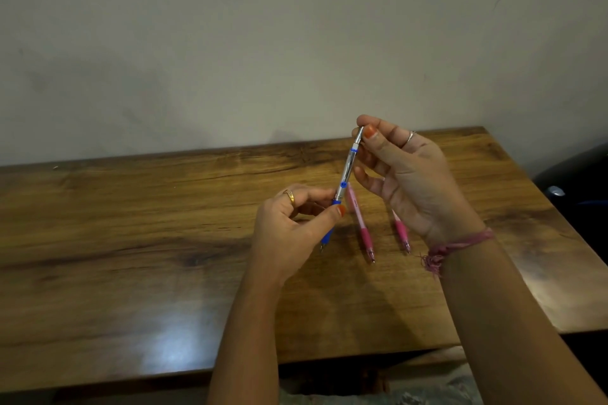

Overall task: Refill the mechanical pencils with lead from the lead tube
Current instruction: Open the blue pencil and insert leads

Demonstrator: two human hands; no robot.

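My left hand (289, 227) grips the light, slick blue pencil (342, 184) at its rubber sleeve while my right hand (404, 174) pinches its small top cap, likely loose-fitting, above the table (131, 240).

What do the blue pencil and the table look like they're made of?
Blue pencil: clear glossy plastic barrel by the look, with a blue, probably rubber, grip and a silvery, likely metal, top end. Table: wood or wood-look laminate, with visible grain and a glossy finish that reflects light.
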